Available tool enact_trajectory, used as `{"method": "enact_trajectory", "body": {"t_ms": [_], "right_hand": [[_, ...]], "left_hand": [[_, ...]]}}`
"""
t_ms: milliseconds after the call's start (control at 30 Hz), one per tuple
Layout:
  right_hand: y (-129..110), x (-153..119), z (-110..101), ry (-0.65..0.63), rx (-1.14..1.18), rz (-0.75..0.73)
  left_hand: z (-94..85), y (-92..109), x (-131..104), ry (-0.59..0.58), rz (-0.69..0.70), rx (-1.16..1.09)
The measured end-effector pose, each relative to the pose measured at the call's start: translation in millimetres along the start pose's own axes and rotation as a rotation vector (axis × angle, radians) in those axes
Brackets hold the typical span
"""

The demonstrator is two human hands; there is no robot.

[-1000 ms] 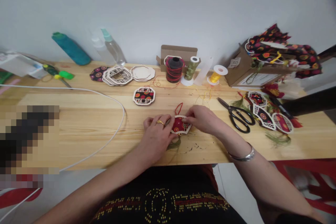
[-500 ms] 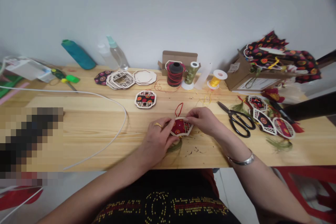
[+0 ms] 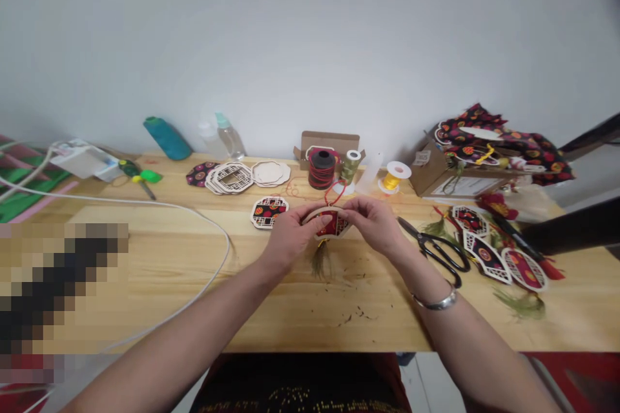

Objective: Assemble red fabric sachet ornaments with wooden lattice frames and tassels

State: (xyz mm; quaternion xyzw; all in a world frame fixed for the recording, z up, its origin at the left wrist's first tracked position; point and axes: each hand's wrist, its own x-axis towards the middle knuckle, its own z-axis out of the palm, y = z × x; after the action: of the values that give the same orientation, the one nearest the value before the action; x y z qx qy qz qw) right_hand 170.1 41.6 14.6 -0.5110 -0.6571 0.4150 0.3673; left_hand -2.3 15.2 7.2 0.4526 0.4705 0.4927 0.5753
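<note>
A fan-shaped pendant (image 3: pixel 334 224) with a pale lattice frame and red patterned fabric is held up between both hands over the table. My left hand (image 3: pixel 293 229) pinches its left side, thumb across the front. My right hand (image 3: pixel 371 219) grips the upper right corner between thumb and fingers. A red cord loop (image 3: pixel 335 192) stands up from its top edge, and a green tassel (image 3: pixel 320 259) hangs below. Just behind my left hand lies an octagonal framed fabric piece (image 3: pixel 267 211). Black-handled scissors (image 3: pixel 443 251) rest to the right of my right hand.
Finished pendants (image 3: pixel 487 258) lie at the right, before a cardboard box (image 3: pixel 436 174) heaped with fabric. Thread spools stand at the back, among them a red one (image 3: pixel 321 171) and a yellow one (image 3: pixel 396 177). Wooden frames (image 3: pixel 230 179) are stacked back left. A white cable (image 3: pixel 225 232) curves across the left side.
Both hands have raised the pendant off the table, so its tassel now hangs free. My left hand has shifted its grip to the pendant's left end. The camera view has tilted up.
</note>
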Motion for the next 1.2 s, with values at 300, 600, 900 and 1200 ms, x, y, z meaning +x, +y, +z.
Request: {"method": "enact_trajectory", "body": {"t_ms": [300, 600, 900, 1200], "right_hand": [[14, -8, 12, 0.026, 0.105, -0.038], [11, -14, 11, 0.047, 0.038, -0.048], [7, -18, 13, 0.041, 0.023, -0.076], [4, -16, 1, -0.13, 0.355, 0.002]], "left_hand": [[-6.2, -9, -5, -0.035, 0.066, 0.079], [-6.0, -5, -7, -0.03, 0.01, 0.072], [-4.5, -3, -13, 0.007, 0.068, 0.131], [-7.3, -1, -14, -0.034, 0.068, 0.122]]}}
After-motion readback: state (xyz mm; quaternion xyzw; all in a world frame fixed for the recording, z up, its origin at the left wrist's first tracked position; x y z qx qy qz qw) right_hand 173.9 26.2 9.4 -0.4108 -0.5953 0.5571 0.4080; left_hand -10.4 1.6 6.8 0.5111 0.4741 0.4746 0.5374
